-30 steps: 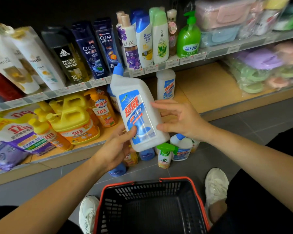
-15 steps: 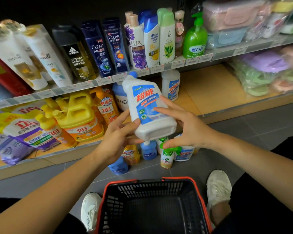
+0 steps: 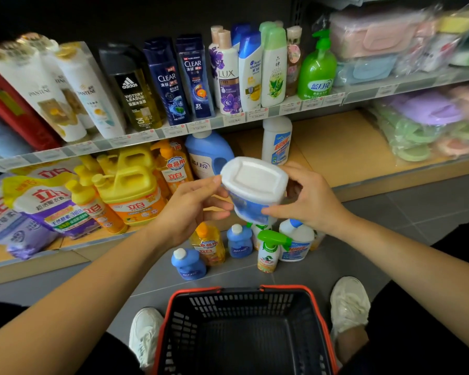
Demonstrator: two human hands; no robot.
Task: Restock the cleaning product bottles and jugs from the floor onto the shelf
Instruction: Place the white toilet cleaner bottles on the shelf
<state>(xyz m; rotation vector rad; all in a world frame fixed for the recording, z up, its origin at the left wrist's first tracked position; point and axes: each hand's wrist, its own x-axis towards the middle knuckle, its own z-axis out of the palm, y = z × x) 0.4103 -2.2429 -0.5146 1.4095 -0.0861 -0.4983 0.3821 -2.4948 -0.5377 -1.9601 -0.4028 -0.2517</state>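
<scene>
Gripping the white bottle [image 3: 255, 182] from either side, left grip [image 3: 190, 209] and right grip [image 3: 309, 201] hold it base toward the camera. Floor bottles [image 3: 188, 265] stand below.

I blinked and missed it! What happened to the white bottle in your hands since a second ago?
The white bottle tipped forward toward the lower shelf: its label faced the camera before, now its flat base does. The left hand and right hand kept hold of it. The floor bottles and the basket stayed put.
</scene>
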